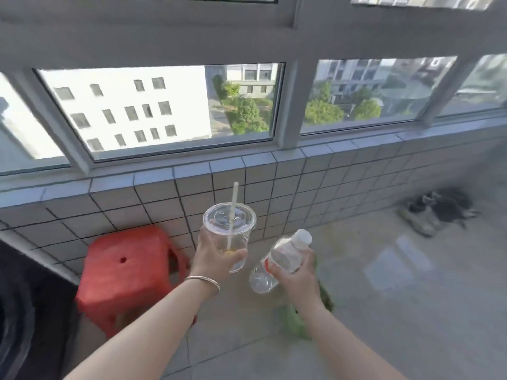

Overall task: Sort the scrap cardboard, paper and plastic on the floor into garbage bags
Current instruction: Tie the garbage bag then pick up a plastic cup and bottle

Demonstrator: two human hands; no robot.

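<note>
Dark appliance point(24, 311): at the far left edge, left of the red stool; rounded dark front, only part in view.
Red stool point(126, 275): plastic, stands on the floor against the tiled wall point(301, 185); small round hole in its seat; chosen as landmark.
Bracelet point(204, 281): thin silver band on the left wrist, just right of the stool.
Left hand point(212, 259): raised just right of the stool; fingers and thumb curled round the lower part of the plastic cup.
Plastic cup point(229, 229): clear, lidded, held upright off the floor, above and right of the stool; pale straw point(234, 198) stands through the lid; a little yellow residue at the bottom.
Plastic bottle point(279, 261): clear, white cap, red and white label; tilted with cap up and to the right; right of the cup, apart from it.
Right hand point(297, 281): further right of the stool; grips the bottle round its middle from below.
Green item point(293, 322): on the floor under the right forearm; blurred, cannot tell what it is.
Shoes point(436, 212): dark pair on the floor by the wall, well right of the stool; blurred.
</note>
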